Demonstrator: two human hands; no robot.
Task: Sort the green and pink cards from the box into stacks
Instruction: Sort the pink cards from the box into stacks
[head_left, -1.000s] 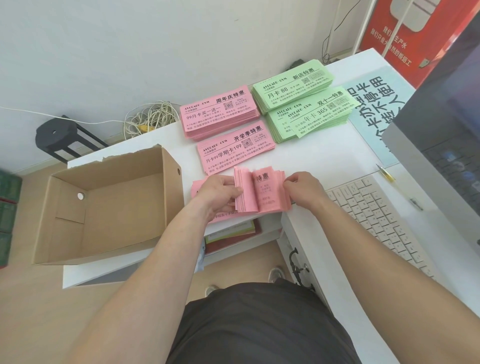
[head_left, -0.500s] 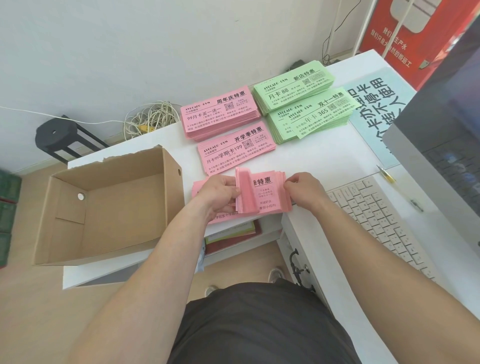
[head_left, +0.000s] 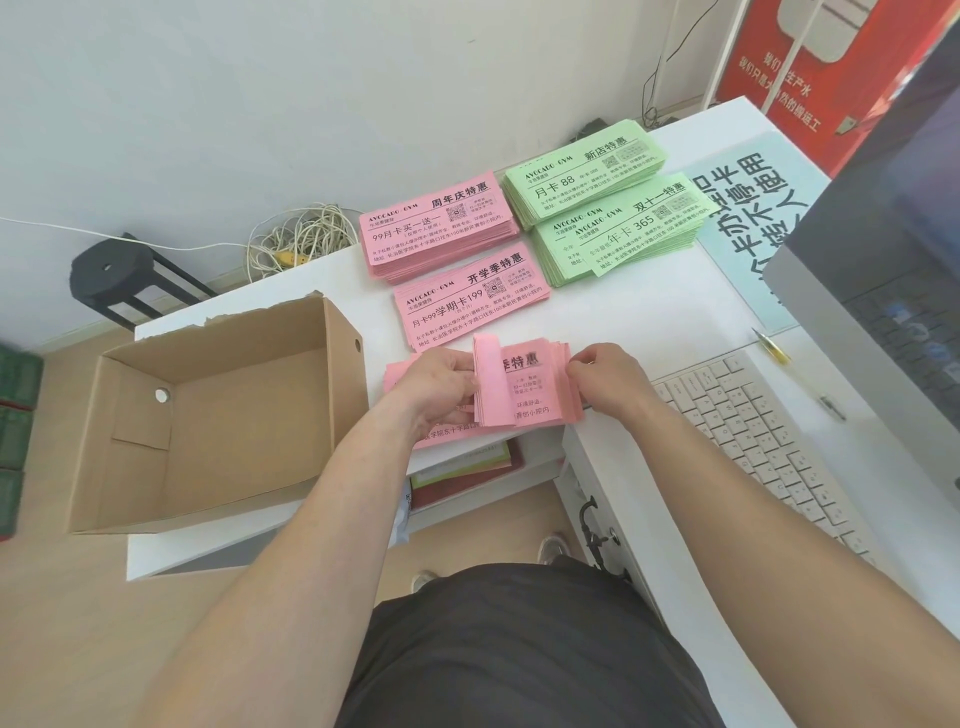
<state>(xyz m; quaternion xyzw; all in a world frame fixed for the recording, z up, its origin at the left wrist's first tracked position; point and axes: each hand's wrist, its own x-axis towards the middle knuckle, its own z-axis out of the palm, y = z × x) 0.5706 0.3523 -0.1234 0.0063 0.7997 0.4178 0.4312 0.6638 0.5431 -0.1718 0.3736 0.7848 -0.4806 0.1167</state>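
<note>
A bundle of pink cards (head_left: 524, 387) lies at the front of the white desk (head_left: 613, 322). My left hand (head_left: 441, 384) grips its left part and folds several cards back upright. My right hand (head_left: 605, 376) pinches the bundle's right edge. Behind the bundle are two pink stacks, a thin one (head_left: 467, 299) and a thick one (head_left: 436, 228). To their right sit two green stacks, the near one (head_left: 618, 239) fanned a little and the far one (head_left: 582, 171). The open cardboard box (head_left: 208, 415) stands at the left, with nothing inside.
A white keyboard (head_left: 753, 441) lies right of my hands, with a monitor (head_left: 883, 291) beyond it. A pale blue printed sheet (head_left: 753, 208) lies under the green stacks' right side. A pen (head_left: 771, 345) rests by the keyboard. Coiled cables (head_left: 296, 239) and a black stool (head_left: 119, 270) sit behind the desk.
My left hand has folded more pink cards back, so more of the printed face underneath shows. Both hands stay at the bundle.
</note>
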